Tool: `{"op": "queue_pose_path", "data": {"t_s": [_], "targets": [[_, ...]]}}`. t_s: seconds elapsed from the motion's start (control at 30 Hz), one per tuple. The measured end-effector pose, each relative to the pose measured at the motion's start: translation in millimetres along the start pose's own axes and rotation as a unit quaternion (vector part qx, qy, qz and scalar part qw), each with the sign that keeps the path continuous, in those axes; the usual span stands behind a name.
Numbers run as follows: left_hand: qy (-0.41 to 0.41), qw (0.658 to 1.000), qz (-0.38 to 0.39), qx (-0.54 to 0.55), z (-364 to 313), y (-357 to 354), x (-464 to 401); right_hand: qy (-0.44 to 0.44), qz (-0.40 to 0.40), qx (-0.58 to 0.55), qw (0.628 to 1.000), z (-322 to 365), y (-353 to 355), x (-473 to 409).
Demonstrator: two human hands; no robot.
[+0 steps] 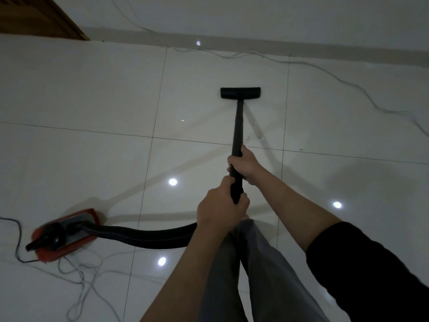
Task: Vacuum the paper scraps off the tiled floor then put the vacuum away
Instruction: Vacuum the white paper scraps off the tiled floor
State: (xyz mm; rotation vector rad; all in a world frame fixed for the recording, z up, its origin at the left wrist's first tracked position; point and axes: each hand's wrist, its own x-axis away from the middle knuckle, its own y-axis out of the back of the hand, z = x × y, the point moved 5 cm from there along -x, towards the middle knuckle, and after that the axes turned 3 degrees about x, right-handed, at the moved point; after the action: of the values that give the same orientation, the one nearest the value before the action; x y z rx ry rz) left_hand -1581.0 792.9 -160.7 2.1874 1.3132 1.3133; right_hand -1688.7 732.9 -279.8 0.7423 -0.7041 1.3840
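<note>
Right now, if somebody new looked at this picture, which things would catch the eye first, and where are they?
First the black vacuum wand, running up the middle to its floor nozzle flat on the pale tiled floor, with the right hand and left hand both gripping it. Next the red vacuum body at lower left, joined by a ribbed black hose. Thin cables trail along the far wall.

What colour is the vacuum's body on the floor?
Red, with a black top, seen in the head view: the vacuum body.
</note>
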Motion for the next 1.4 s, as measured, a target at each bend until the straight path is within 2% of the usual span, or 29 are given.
{"op": "queue_pose_path", "data": {"t_s": [0.43, 0.9, 1.4], "targets": [[-0.038, 0.999, 0.015, 0.0, 31, 1, 62, -0.007, -0.021, -0.004, 1.0, -40, -31, 55], [-0.078, 0.997, 0.028, 0.005, 56, -1, 117, 0.033, -0.044, -0.015, 0.998, -67, -52, 99], [-0.063, 0.997, 0.034, -0.01, 64, -27, 136, 0.001, -0.03, -0.028, 0.999, -110, -50, 107]]}}
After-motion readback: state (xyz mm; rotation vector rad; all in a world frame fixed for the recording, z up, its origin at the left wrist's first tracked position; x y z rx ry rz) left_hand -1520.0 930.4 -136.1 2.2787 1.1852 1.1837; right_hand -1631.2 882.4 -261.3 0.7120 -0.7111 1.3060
